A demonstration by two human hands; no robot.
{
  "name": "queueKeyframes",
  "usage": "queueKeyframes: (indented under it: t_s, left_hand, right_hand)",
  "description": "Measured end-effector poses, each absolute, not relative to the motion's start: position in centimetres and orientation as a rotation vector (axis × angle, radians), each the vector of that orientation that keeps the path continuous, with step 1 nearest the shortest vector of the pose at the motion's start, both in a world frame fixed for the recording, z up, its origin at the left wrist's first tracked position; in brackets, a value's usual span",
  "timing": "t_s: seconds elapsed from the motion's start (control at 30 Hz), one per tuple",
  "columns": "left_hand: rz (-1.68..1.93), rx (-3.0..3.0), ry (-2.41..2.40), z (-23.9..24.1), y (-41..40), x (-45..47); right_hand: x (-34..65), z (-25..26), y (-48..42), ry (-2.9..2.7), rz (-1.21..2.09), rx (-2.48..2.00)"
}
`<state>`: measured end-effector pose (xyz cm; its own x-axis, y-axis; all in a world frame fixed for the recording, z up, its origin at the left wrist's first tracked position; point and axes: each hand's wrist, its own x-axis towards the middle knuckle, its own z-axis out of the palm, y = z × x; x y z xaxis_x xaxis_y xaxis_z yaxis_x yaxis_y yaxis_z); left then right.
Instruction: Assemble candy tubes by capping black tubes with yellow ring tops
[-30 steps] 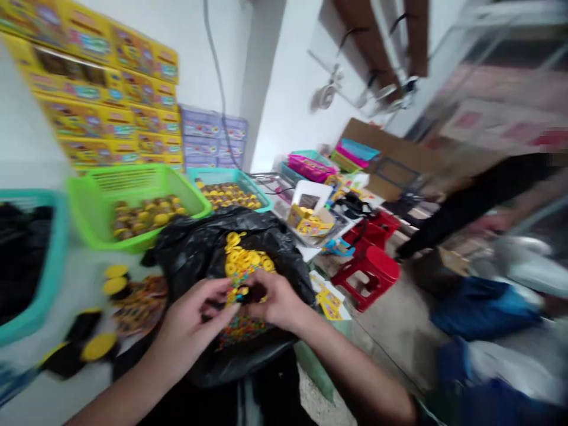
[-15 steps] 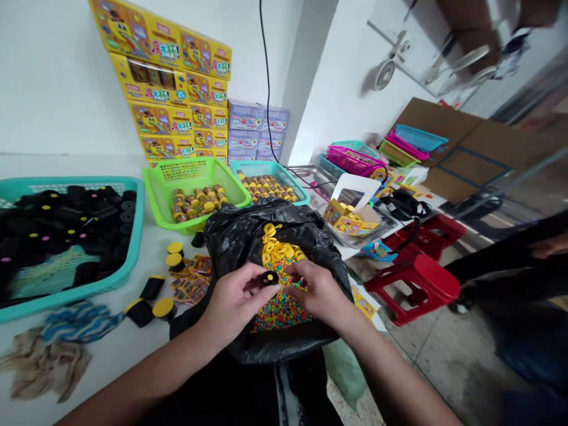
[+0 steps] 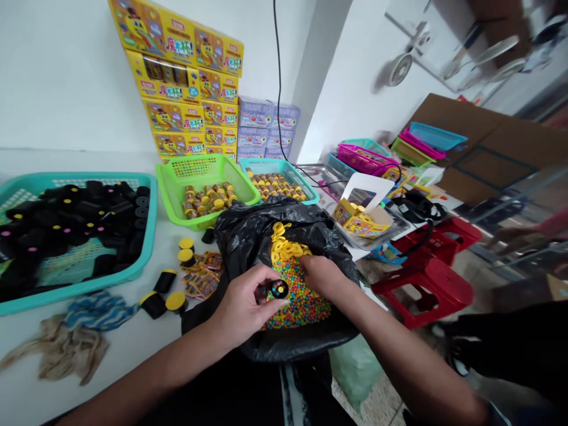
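Observation:
My left hand (image 3: 239,305) grips a small black cup (image 3: 279,289) whose mouth faces me, with coloured beads and a yellow spot visible inside. Beneath it, a black plastic bag (image 3: 237,231) is spread open around a mass of small multicoloured beads (image 3: 304,305). My right hand (image 3: 327,277) reaches into the bag at the right, where the beads meet a heap of yellow ring-like pieces (image 3: 284,249); its fingertips are hidden. Left of the bag lie printed picture cards (image 3: 205,278) and several black cups with yellow lids (image 3: 166,281).
A teal basket (image 3: 148,236) of black cups stands at left. A green basket (image 3: 162,204) and a blue basket (image 3: 313,192) hold small filled jars. Yellow boxes (image 3: 175,115) are stacked behind. Cloths (image 3: 100,310) lie at front left, red stools (image 3: 448,290) at right.
My right hand has moved from beside the cup into the bag's contents. Coloured beads now show inside the cup, which has tilted more toward me. The whole view has shifted slightly.

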<state>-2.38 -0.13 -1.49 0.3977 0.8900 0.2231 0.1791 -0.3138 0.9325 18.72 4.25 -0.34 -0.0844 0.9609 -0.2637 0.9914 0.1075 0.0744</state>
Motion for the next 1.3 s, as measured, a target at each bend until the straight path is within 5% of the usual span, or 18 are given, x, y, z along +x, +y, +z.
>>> queueKeyframes:
  t_s: [0.63, 1.0, 1.1, 1.23, 1.3]
  left_hand:
    - [0.852, 1.768, 0.996, -1.0, -0.2, -2.3]
    - [0.789, 1.702, 1.052, -0.5, -0.1, -2.4]
    - [0.769, 1.697, 1.072, -0.9, 0.2, -2.4]
    - [0.711, 1.744, 1.099, -1.1, 0.7, -2.4]
    - [0.675, 1.754, 1.086, -1.1, 0.7, -2.6]
  right_hand:
    - [18.3, -0.1, 7.1, 2.435, -0.097, 1.961]
    - [18.8, 1.8, 3.9, 2.535, -0.506, 2.373]
    - [18.4, 2.4, 2.0, 2.557, -1.058, 2.472]
    - [17.7, 2.3, 0.0, 2.222, -2.625, 1.969]
    - [17.2, 1.9, -0.5, 2.055, -2.794, 1.827]
